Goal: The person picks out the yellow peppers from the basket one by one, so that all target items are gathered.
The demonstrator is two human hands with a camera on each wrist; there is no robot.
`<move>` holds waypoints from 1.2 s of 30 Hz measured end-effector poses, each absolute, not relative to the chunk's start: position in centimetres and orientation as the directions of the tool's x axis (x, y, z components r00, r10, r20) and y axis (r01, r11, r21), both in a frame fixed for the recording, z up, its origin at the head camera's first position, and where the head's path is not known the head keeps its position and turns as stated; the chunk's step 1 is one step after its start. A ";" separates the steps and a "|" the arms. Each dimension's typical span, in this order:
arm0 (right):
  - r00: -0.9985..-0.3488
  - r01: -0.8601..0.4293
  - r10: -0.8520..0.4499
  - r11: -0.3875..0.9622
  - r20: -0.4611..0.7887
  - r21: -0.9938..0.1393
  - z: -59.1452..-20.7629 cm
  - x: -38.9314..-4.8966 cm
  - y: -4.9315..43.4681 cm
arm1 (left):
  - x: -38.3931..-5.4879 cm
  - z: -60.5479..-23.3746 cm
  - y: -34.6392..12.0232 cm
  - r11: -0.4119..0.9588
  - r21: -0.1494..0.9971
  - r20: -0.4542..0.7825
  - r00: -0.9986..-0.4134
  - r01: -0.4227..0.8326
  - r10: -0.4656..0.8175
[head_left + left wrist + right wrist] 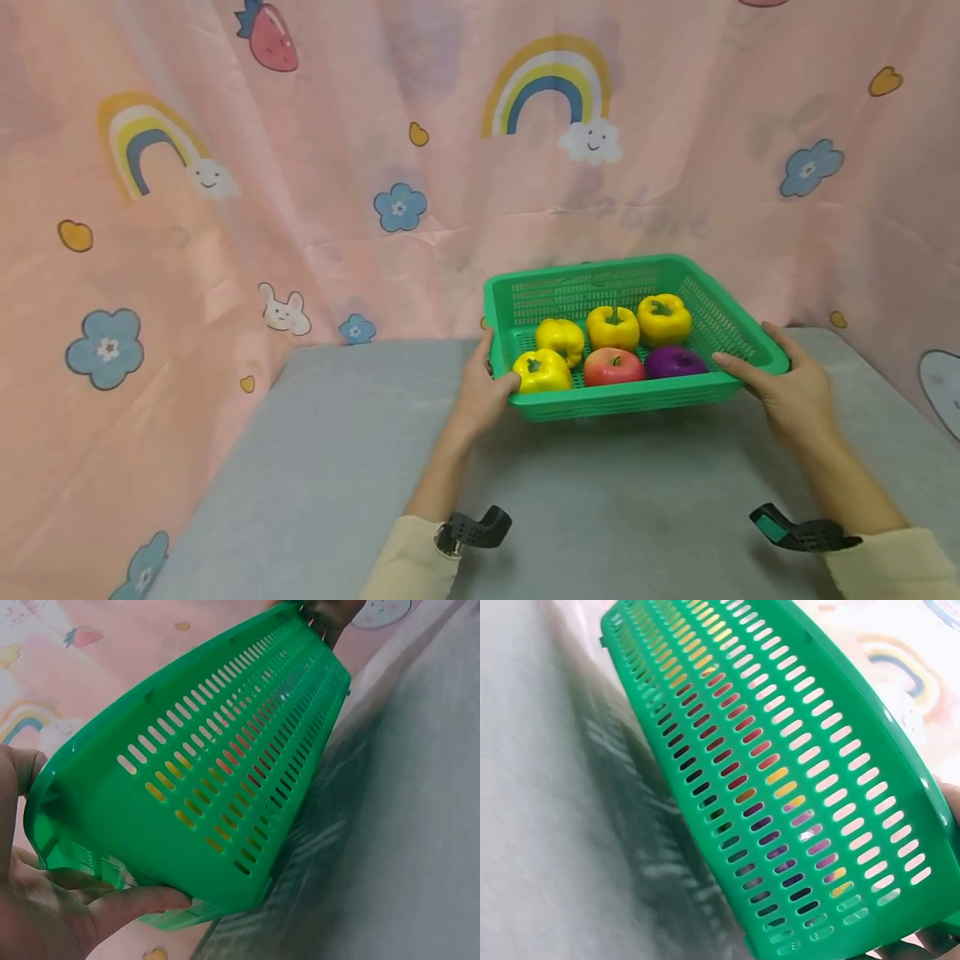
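Note:
A green slotted plastic basket [622, 404] appears raised a little above the grey table, near its back right. My left hand [483, 387] grips the basket's left end, with the thumb over the rim at the near corner. At the opposite end, my right hand [798, 396] holds the near right corner, thumb along the top of the rim. Inside lie several yellow bell peppers [613, 327], a red apple [613, 367] and a round purple fruit or vegetable [675, 362]. Both wrist views show the basket's slotted long wall [97, 802], with fruit colours behind the slots.
The grey table [345, 467] extends left of and in front of the basket. Behind it hangs a pink curtain [337, 167] printed with rainbows and flowers, close to the basket's far side. A dark strap mount sits on each wrist.

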State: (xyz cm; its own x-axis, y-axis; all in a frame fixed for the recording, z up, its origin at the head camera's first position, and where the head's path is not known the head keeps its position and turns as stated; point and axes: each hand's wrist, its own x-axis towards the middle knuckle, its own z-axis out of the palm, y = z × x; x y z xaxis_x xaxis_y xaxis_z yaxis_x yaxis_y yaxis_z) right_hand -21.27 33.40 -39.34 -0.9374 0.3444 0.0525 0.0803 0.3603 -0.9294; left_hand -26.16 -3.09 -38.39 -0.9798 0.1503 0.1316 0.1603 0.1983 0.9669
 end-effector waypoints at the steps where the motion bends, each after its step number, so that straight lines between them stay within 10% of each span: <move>1: -0.941 0.073 0.332 0.376 0.061 -0.924 -39.5 -21.3 33.1 | -26.2 -38.4 -3.6 0.203 0.966 0.132 -0.980 0.161 0.151; 36: -0.991 -0.052 0.078 0.535 0.111 -0.843 -41.6 -21.5 27.3 | -28.4 -41.5 -13.1 0.214 0.972 0.052 -0.981 0.093 0.187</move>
State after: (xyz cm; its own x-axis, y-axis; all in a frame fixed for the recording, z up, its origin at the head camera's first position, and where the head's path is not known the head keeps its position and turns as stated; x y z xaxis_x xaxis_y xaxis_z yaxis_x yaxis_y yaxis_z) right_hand -21.50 27.35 -41.63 -0.9908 0.0778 0.1110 -0.0524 0.5352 -0.8431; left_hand -28.39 -13.07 -41.48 -0.9809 0.1873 0.0524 0.0928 0.2140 0.9724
